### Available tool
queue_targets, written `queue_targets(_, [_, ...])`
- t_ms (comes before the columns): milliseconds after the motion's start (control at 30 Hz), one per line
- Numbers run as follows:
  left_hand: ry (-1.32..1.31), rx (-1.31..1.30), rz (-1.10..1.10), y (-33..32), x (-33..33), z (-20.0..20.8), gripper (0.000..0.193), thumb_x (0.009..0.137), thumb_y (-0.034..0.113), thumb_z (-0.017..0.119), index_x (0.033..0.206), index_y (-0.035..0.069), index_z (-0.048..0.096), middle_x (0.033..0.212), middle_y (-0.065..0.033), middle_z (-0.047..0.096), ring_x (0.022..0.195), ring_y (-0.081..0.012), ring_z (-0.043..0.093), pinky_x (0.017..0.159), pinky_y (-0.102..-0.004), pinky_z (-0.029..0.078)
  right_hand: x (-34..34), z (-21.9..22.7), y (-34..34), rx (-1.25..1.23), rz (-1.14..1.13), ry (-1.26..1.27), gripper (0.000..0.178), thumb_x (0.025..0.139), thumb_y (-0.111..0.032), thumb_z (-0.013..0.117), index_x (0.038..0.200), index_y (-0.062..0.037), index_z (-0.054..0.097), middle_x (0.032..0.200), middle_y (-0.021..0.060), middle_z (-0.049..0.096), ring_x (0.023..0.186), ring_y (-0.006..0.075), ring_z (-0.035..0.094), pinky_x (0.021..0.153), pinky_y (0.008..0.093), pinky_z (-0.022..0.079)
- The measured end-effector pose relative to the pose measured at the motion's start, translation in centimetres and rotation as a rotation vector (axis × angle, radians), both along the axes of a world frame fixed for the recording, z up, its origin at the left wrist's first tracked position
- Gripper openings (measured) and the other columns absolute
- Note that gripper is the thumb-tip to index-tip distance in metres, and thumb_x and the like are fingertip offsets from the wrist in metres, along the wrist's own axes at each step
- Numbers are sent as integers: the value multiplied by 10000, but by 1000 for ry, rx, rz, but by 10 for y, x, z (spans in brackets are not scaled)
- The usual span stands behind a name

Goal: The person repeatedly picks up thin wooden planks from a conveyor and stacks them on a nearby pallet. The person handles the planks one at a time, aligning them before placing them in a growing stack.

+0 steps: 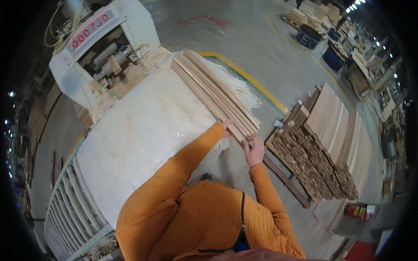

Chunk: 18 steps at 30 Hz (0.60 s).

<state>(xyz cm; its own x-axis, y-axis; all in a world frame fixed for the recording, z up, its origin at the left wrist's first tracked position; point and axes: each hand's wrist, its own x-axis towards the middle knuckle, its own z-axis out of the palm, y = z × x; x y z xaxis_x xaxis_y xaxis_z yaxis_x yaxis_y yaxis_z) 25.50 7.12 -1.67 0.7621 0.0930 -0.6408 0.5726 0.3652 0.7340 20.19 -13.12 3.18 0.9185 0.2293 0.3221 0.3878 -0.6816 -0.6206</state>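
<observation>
Your left hand (226, 125) and right hand (254, 150) grip the near end of a bundle of wooden strips (213, 91) lying on the white-covered surface (143, 126); stacked boards (335, 139) at three o'clock.

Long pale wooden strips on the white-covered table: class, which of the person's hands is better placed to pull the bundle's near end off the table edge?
Right, probably. The right hand grips the long pale wooden strips at their overhanging end; the left hand only touches their side.

Wood strips (213, 93) on table (143, 130); machine (100, 48) behind; stacked pallet (326, 143) right.
</observation>
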Motion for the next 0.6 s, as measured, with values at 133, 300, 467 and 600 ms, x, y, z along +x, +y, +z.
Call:
queue_targets(133, [299,42,-370,29,38,-19,895,681,684,570,1162,-63,465,924,-236,632,805,-338,646,695,-397,543,12,-33,-4,945,-574,583,614,861,-475,508,1298,-60,390,1340,101,393,1219,252,367,987,349,307])
queue_targets(300, [343,155,-438,59,59,-27,1108,619,841,458,1213,-92,411,886,-267,626,786,-331,647,632,-370,529,47,-74,41,1349,-723,671,751,847,-622,421,1392,-116,310,1441,107,286,1312,242,274,1059,382,215])
queue_targets(467, [219,250,-409,78,65,-23,1094,622,855,438,1199,-73,407,886,-252,616,757,-299,645,592,-362,507,68,-78,52,1647,-584,890,637,867,-574,414,1280,-90,451,1272,108,491,1187,231,438,959,367,356])
queue_targets(600, [209,87,-385,81,51,-22,921,727,767,439,1174,-38,425,939,-199,615,753,-285,640,638,-376,503,93,-70,22,1309,-618,1018,613,838,-535,507,1226,-61,499,1203,121,536,1053,247,545,879,378,439])
